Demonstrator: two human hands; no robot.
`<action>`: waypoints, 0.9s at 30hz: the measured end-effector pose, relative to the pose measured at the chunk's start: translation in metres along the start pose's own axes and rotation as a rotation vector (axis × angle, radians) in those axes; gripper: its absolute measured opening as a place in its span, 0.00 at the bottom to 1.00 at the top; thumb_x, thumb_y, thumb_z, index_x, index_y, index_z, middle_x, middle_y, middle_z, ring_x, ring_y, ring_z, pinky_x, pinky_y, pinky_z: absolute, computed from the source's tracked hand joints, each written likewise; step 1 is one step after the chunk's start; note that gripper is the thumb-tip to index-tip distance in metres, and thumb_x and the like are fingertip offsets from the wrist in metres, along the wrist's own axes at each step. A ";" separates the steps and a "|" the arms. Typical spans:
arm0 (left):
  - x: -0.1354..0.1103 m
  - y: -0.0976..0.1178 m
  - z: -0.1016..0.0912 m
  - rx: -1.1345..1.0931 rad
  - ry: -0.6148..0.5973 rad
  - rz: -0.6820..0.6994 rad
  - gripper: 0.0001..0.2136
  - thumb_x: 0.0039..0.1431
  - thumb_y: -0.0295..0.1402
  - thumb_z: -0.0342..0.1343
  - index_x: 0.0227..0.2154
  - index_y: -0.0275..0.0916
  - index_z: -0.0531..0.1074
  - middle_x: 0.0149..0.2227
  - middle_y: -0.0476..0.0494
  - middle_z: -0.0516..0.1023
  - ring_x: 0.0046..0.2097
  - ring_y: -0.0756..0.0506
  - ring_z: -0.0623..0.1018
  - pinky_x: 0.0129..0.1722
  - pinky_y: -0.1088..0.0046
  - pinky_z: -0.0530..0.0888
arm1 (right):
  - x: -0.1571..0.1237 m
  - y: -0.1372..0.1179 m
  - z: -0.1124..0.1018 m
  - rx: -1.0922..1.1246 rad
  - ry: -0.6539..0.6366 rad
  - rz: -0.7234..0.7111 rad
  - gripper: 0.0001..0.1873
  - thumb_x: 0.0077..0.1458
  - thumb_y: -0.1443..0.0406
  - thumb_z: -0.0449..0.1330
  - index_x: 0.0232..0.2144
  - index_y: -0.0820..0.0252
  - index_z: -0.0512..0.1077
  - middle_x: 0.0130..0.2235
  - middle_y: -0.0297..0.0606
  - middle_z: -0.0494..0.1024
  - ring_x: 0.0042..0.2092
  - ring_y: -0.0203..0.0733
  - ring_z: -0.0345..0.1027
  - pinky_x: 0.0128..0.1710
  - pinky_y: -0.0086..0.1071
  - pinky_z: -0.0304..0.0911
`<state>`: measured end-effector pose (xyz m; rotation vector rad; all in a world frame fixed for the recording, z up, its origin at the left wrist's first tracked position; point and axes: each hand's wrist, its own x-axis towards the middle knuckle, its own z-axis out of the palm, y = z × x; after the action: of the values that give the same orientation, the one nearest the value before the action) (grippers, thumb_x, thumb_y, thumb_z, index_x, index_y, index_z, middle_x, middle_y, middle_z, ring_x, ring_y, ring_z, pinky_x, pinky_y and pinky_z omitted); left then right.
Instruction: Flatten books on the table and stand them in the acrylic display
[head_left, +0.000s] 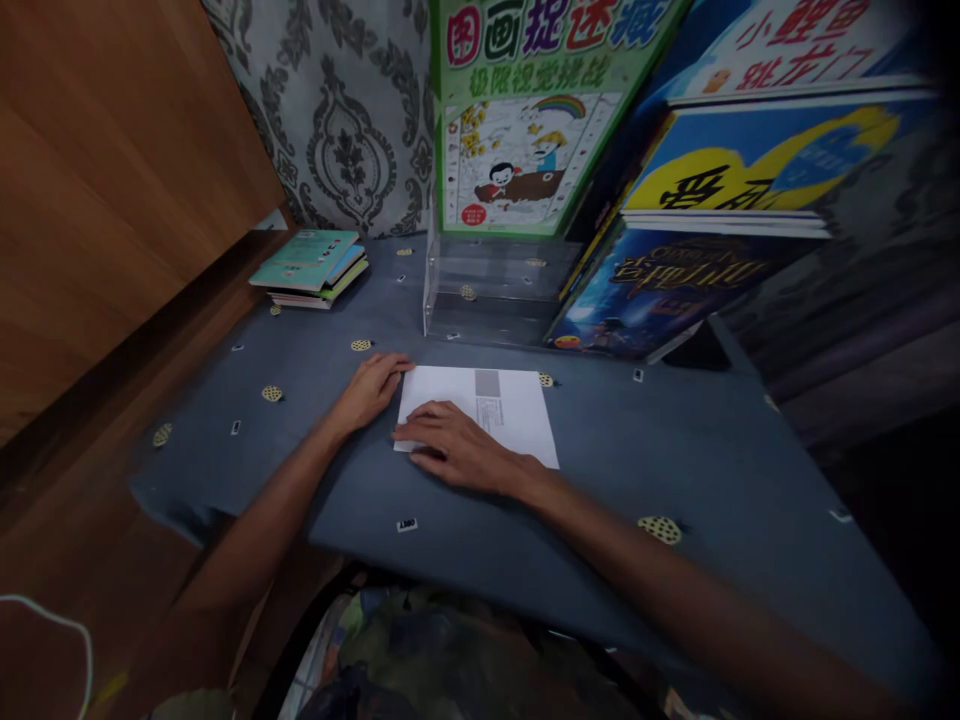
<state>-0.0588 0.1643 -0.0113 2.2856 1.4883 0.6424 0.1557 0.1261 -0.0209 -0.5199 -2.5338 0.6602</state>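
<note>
A white printed sheet (517, 415) with a grey square and small lines of print lies on the cloth-covered table. Across its left part rests my right hand (457, 445), palm down with fingers spread, hiding some of the paper. My left hand (373, 388) lies at the sheet's upper left corner, its fingers stretched out and touching the edge. Neither hand lifts anything off the table. Whether the sheet is a single leaf or a thin booklet, I cannot tell.
A small stack of books (304, 262) stands at the back left by the wooden panel (127, 150). Behind the sheet is a clear plastic stand (487, 290) with a green picture book (502, 180). Further right lean several books, a dark blue one (660, 290) in front.
</note>
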 end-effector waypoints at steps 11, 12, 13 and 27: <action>0.000 -0.008 0.009 0.079 0.010 0.026 0.21 0.65 0.25 0.44 0.58 0.37 0.68 0.59 0.38 0.74 0.62 0.42 0.70 0.62 0.58 0.67 | 0.007 0.012 0.003 -0.165 0.014 -0.053 0.16 0.68 0.68 0.54 0.54 0.60 0.74 0.50 0.44 0.80 0.54 0.45 0.68 0.56 0.43 0.64; 0.000 -0.009 0.009 0.081 0.005 0.024 0.21 0.65 0.24 0.43 0.58 0.38 0.68 0.59 0.39 0.74 0.63 0.42 0.69 0.63 0.57 0.66 | 0.008 0.013 0.003 -0.173 0.017 -0.054 0.15 0.69 0.67 0.54 0.54 0.60 0.74 0.50 0.44 0.81 0.54 0.45 0.69 0.56 0.43 0.64; 0.000 -0.009 0.009 0.079 0.000 0.023 0.21 0.64 0.23 0.43 0.58 0.38 0.68 0.60 0.39 0.74 0.63 0.42 0.69 0.63 0.57 0.66 | 0.008 0.013 0.003 -0.176 0.021 -0.054 0.15 0.69 0.67 0.53 0.53 0.60 0.75 0.50 0.44 0.81 0.54 0.45 0.69 0.55 0.43 0.64; -0.079 0.026 -0.004 0.086 -0.011 0.051 0.21 0.66 0.24 0.43 0.57 0.43 0.70 0.57 0.41 0.77 0.61 0.42 0.73 0.62 0.55 0.68 | 0.004 0.010 0.008 -0.116 0.128 0.081 0.02 0.64 0.67 0.60 0.39 0.60 0.73 0.39 0.42 0.77 0.43 0.46 0.67 0.44 0.38 0.66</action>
<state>-0.0684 0.0817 -0.0098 2.3941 1.4844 0.5899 0.1509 0.1331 -0.0318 -0.6864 -2.4511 0.4935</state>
